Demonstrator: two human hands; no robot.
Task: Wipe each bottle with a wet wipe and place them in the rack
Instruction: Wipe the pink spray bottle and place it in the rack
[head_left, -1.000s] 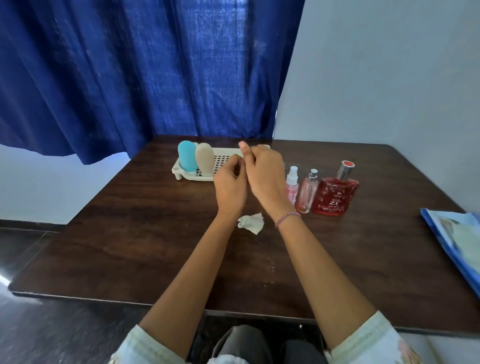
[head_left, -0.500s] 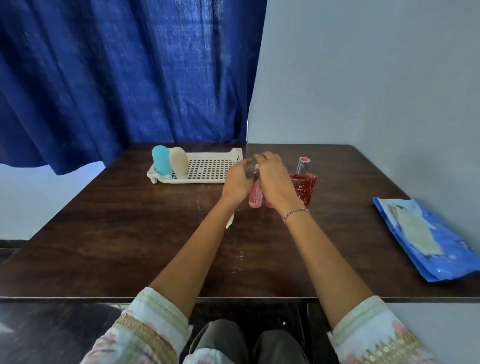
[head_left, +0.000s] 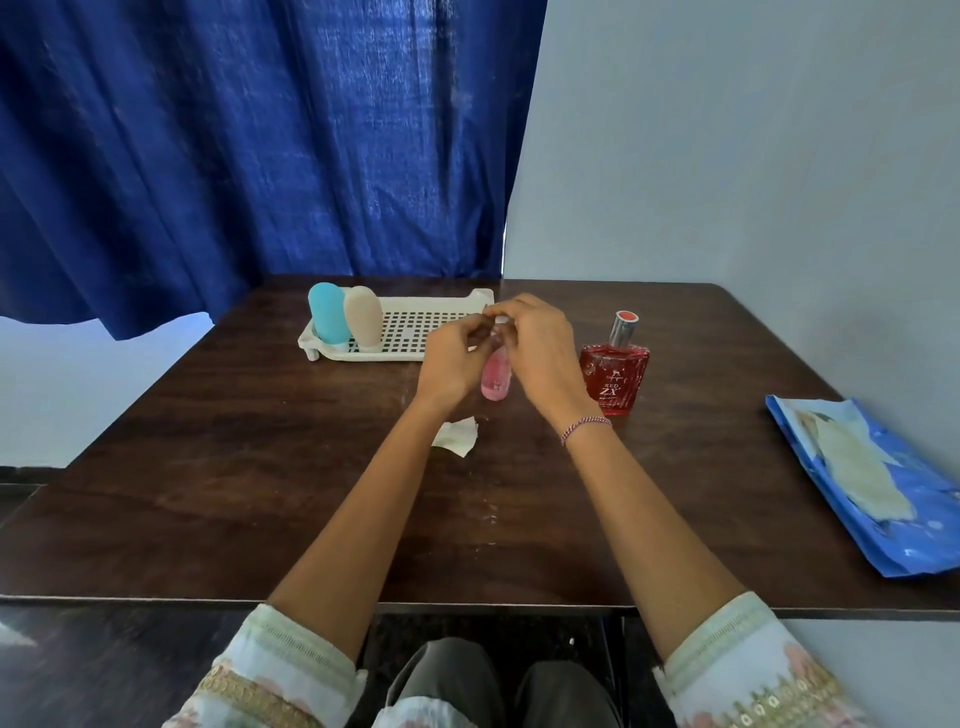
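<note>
Both hands are meeting over the middle of the dark wooden table (head_left: 260, 493), working on a small pink bottle (head_left: 495, 378). The left hand (head_left: 451, 358) is curling its fingers around the upper part of the bottle, and the right hand (head_left: 540, 348) is pinching down at the top of it, where the cap is mostly hidden. So both are closing on the same bottle, which is sitting upright between the palms — can't tell whether its base is touching the table or just above it.

A used white wipe (head_left: 460, 436) is lying crumpled on the table just under the left wrist. The white rack (head_left: 415, 332) is sitting behind the hands, with a blue bottle (head_left: 327, 312) and a beige bottle (head_left: 362, 316) standing side by side at its left end. A red perfume bottle (head_left: 614, 374) is waiting just right of the right hand, outside the rack. Over by the right edge, a blue wipe packet (head_left: 878, 499) is lying open.
</note>
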